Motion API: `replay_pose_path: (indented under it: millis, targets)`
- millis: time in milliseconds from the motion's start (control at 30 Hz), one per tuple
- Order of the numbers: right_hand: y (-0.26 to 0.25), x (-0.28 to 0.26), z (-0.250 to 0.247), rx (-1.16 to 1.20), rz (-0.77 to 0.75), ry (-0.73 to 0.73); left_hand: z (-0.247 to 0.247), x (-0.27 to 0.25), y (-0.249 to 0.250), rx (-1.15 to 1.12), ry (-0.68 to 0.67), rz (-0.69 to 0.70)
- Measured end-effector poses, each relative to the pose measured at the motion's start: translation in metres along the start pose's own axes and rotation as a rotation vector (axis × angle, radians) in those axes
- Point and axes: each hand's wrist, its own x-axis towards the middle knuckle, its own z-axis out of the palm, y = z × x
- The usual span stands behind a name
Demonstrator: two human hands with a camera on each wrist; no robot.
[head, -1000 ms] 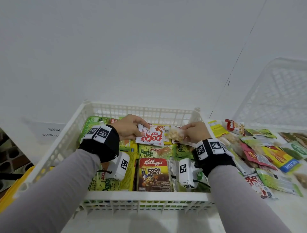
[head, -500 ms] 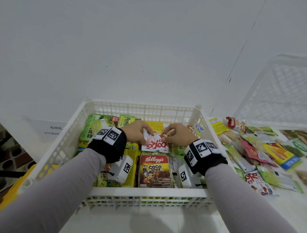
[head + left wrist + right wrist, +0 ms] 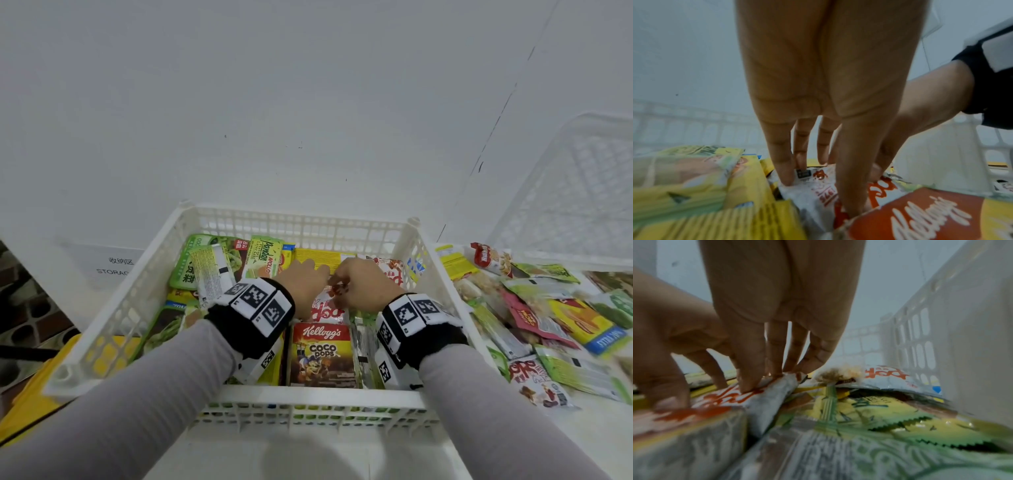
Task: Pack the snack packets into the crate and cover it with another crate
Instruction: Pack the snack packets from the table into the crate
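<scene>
Since a second ago both hands have dropped into the crate (image 3: 416,246), carrying the red-and-white packet (image 3: 327,310) from above the pile down onto it. Left hand (image 3: 303,286): straight fingers (image 3: 786,172) pressing the packet's left end. Right hand (image 3: 361,286): fingertips (image 3: 750,382) down on its right end. It lies just behind the Coco Pops box (image 3: 322,354). We'd press it flat and level, then release. Loose packets (image 3: 548,318) wait outside right, near the second crate (image 3: 582,192).

Your left hand (image 3: 828,81) reaches down with straight fingertips (image 3: 786,177) pressing a white crinkled snack packet with red lettering (image 3: 818,193). Your right hand (image 3: 920,113) touches it too. A red Kellogg's box (image 3: 920,219) lies just beside.
</scene>
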Motion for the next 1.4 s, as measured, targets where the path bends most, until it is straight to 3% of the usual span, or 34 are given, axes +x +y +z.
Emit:
replay_pose_path:
  millis: [167, 300, 400, 467, 533, 567, 700, 800, 967, 1067, 1167, 1267, 1400]
  targets:
    - [-0.005, 0.001, 0.007, -0.16, -0.071, -0.103, -0.001, 0.002, 0.003, 0.055, -0.029, 0.076]
    - [0.002, 0.002, 0.004, 0.01, -0.012, -0.068, -0.012, -0.003, -0.035, -0.404, 0.019, 0.022]
    - [0.007, 0.002, -0.001, 0.141, 0.008, 0.077, -0.022, -0.016, -0.089, -0.641, 0.302, -0.177]
    - [0.007, 0.001, -0.003, 0.181, 0.009, 0.168, -0.02, -0.024, -0.123, -0.571, 0.428, -0.422]
    - [0.007, 0.002, -0.003, 0.212, 0.007, 0.2, -0.015, -0.029, -0.144, -0.476, 0.38, -0.585]
    - [0.006, 0.002, -0.003, 0.218, 0.005, 0.2, -0.013, -0.029, -0.148, -0.467, 0.317, -0.593]
    - [0.004, 0.003, -0.002, 0.195, -0.016, 0.167, -0.007, -0.028, -0.14, -0.391, 0.108, -0.553]
    - [0.002, 0.001, -0.002, 0.181, -0.036, 0.16, -0.006, -0.026, -0.14, -0.311, 0.121, -0.585]
    - [-0.002, 0.001, -0.003, 0.305, -0.036, 0.184, -0.009, -0.03, -0.144, -0.446, 0.342, -0.531]
    - [-0.014, 0.004, -0.007, 0.538, -0.044, 0.17, -0.017, -0.034, -0.149, -0.842, 0.507, -0.428]
    - [-0.035, 0.012, -0.01, 0.636, -0.108, 0.065, -0.03, -0.04, -0.147, -1.23, 0.726, -0.321]
    - [-0.056, 0.027, -0.008, 0.698, -0.13, 0.005, -0.034, -0.041, -0.143, -1.338, 0.747, -0.235]
    - [-0.081, 0.049, 0.002, 0.846, -0.114, 0.005, -0.031, -0.039, -0.138, -1.259, 0.726, -0.199]
